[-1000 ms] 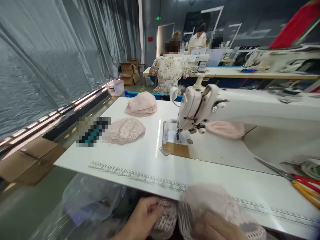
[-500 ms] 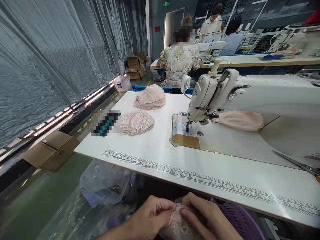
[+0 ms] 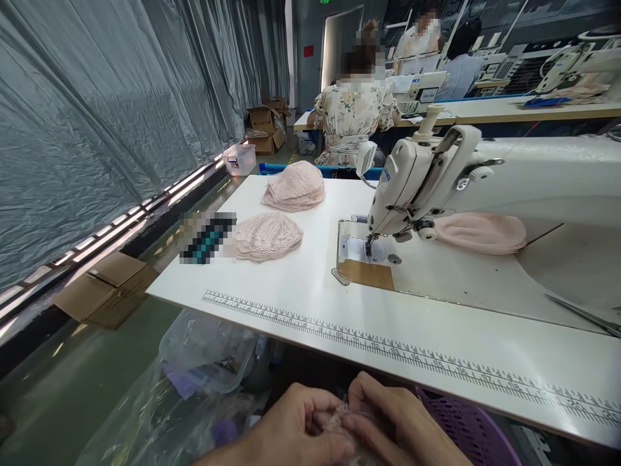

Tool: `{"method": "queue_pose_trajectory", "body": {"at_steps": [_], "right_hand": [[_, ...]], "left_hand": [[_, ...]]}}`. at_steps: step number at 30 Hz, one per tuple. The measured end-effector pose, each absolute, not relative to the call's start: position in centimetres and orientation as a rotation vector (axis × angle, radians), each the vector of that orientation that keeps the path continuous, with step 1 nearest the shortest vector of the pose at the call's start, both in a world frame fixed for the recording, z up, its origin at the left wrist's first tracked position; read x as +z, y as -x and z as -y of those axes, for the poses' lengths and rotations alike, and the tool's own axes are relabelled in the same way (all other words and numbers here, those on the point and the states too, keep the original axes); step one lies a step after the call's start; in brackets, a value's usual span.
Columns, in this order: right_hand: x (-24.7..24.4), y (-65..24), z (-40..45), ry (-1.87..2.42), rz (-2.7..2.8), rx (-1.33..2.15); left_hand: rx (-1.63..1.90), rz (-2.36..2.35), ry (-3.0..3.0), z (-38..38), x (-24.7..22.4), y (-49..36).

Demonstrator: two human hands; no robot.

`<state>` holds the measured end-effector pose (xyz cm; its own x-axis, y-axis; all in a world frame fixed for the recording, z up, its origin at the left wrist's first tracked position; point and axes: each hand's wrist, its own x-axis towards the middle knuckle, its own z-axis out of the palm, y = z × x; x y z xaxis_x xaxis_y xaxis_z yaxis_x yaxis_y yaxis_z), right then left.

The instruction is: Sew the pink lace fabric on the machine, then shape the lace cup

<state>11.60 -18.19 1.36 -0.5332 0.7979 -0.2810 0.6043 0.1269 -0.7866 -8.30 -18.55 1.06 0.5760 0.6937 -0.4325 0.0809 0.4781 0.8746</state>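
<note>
Below the table's front edge, my left hand [image 3: 303, 424] and my right hand [image 3: 388, 414] pinch a pale pink lace piece [image 3: 338, 417] between them. Their fingertips nearly meet, and the hands cover most of the lace. On the white table [image 3: 310, 291] ahead lie two stacks of pink lace cups, a nearer stack [image 3: 268, 237] and a farther stack [image 3: 294, 186]. A white sewing machine [image 3: 412, 175] stands to the right of them. Behind its needle, under the arm, rests a smooth pink fabric piece [image 3: 480, 233].
Scissors [image 3: 585, 315] lie at the table's right. A purple basket [image 3: 473, 430] is below the front edge, and a clear plastic bin [image 3: 208, 349] sits lower left. Cardboard boxes [image 3: 104, 289] are on the floor. A person in a floral top [image 3: 356, 116] sits ahead.
My fingers have shifted on the lace and closed in, so less of it shows. The view has turned slightly, and the scissors' handles have left the frame at the right.
</note>
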Motion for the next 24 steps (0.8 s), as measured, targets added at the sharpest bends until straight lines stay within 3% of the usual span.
{"method": "queue_pose_trajectory", "body": {"at_steps": [9, 19, 24], "right_hand": [[1.6, -12.4, 17.9, 1.357, 2.105, 1.486], [1.3, -11.8, 18.2, 1.305, 2.238, 1.297], [1.2, -12.7, 17.8, 1.351, 2.104, 1.541]], "left_hand": [[0.438, -0.881, -1.008, 18.4, 0.2, 9.0], [0.448, -0.938, -0.945, 18.7, 0.2, 8.3], [0.475, -0.99, -0.972, 18.5, 0.0, 8.6]]}}
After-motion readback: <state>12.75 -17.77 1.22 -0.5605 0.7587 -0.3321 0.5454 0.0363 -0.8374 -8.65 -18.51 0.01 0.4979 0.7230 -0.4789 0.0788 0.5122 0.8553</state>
